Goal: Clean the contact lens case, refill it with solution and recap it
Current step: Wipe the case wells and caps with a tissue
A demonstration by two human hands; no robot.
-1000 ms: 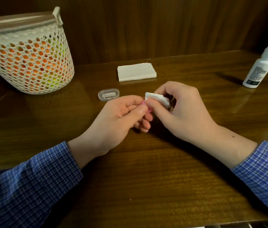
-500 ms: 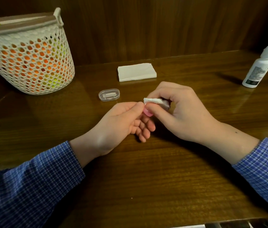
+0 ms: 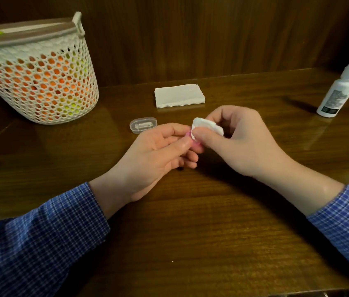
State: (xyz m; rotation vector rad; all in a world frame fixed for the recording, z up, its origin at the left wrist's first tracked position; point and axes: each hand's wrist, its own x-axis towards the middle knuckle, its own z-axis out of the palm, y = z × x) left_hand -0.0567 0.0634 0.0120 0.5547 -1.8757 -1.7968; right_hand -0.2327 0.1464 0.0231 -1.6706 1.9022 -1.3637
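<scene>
Basket [image 3: 40, 86] with orange-yellow contents

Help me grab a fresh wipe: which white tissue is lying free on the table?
The folded tissue stack near the wall lies free; the crumpled tissue is pinched in the right hand.

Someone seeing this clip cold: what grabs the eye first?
Mid-table, the right hand presses a white tissue wad onto a small pink piece pinched in the left hand. Next, the white mesh basket, back left, glowing orange inside.
</scene>
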